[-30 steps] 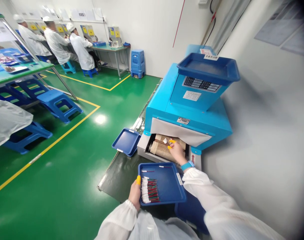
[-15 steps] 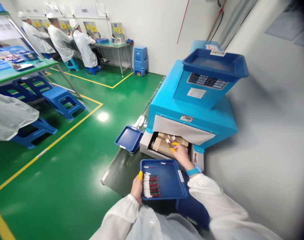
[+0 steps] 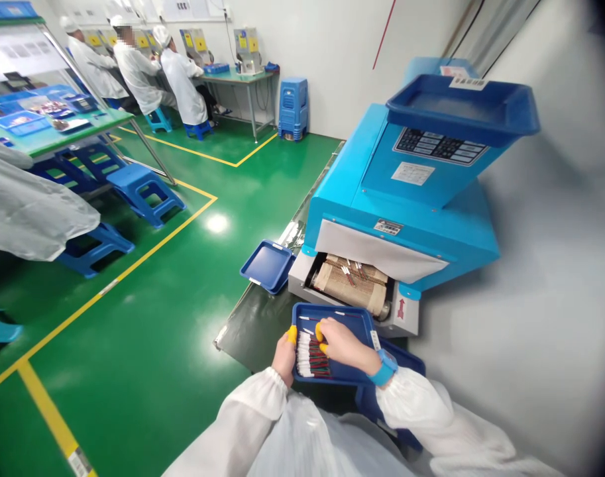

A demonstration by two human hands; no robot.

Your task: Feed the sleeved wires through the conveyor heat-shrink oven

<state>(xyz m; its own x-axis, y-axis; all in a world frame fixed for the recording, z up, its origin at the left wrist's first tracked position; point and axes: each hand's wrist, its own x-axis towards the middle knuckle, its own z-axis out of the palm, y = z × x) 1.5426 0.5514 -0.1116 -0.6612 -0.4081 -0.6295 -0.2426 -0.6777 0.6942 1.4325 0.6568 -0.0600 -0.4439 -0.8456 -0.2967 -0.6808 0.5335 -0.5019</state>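
Note:
My left hand (image 3: 284,356) grips the left rim of a blue tray (image 3: 349,372), its thumb in a yellow finger cot. Inside the tray, a row of short red, black and green wires with white ends (image 3: 312,356) lies stacked at the left. A few single wires lie apart near the far rim. My right hand (image 3: 346,343) reaches over the tray, its yellow-capped fingers bent down at the top of the stack; what is between them is hidden. Ahead, a few white-ended wires (image 3: 349,274) rest on the brown mesh belt (image 3: 352,291) of a blue machine (image 3: 349,179).
Another blue tray (image 3: 266,264) sits left of the belt outlet, and one (image 3: 461,109) tops the machine. More trays (image 3: 404,358) are below my right forearm. Blue stools (image 3: 146,192) and a green-topped table (image 3: 98,122) stand left; several people in white coats sit further back.
My right hand has come back from the belt to the wires in the tray. My left hand keeps its grip on the tray. The view has shifted a little.

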